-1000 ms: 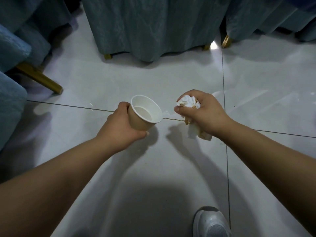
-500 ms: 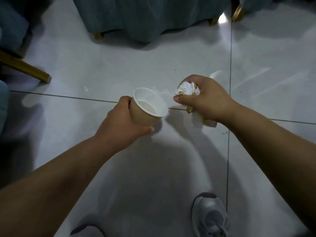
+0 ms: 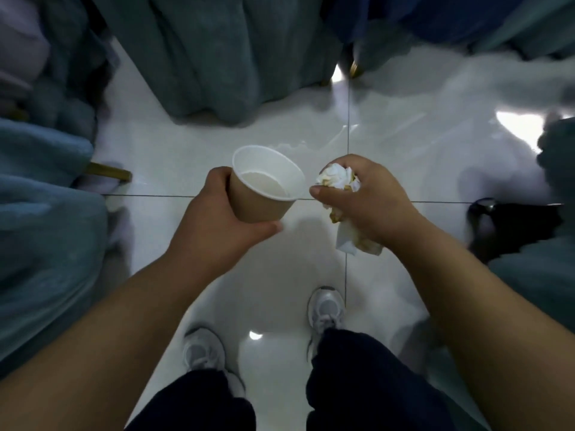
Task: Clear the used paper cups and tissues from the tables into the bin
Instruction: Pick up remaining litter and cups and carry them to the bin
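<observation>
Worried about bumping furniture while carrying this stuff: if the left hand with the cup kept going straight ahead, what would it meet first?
Likely the teal draped fabric ahead, beyond bare floor tile. The left hand holds the paper cup above the floor, so depth is unclear.

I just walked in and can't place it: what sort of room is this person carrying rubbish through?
Probably a banquet or function room. Floor-length teal fabric covers drape the furniture, gold-coloured legs show beneath them, and the floor is glossy white tile. The left hand holds a paper cup.
</observation>
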The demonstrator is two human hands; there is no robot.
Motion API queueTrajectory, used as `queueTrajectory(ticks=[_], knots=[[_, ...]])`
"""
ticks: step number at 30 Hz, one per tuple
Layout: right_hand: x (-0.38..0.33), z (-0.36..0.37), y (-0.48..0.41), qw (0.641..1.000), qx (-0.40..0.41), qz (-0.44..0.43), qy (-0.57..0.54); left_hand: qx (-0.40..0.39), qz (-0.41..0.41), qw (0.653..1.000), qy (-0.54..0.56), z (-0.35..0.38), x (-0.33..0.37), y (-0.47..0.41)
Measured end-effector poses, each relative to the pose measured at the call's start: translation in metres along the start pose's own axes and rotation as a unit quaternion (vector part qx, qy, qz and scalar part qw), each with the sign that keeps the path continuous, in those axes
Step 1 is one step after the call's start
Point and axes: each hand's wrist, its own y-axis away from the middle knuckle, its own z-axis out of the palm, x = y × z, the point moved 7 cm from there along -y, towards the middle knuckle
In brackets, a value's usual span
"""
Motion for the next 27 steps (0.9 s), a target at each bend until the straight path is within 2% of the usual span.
queueTrajectory(ticks=[7,13,21,27], knots=[[-0.096,-0.096,0.091,0.997,0.031,0.021,-0.071,0.008,-0.005,1.000,0.011,-0.055,0.123,0.095],[-0.155,-0.185,0.171,0.982,0.069,0.018,-0.176,0.026,0.035,0.998,0.033,-0.081,0.226,0.164],[-0.198,-0.278,0.262,0.959,0.193,0.005,-0.206,0.008,0.114,0.990,0.088,-0.097,0.312,0.228],[-0.218,-0.301,0.357,0.907,0.335,0.005,-0.257,-0.070,0.199,0.974,0.085,-0.114,0.358,0.271]])
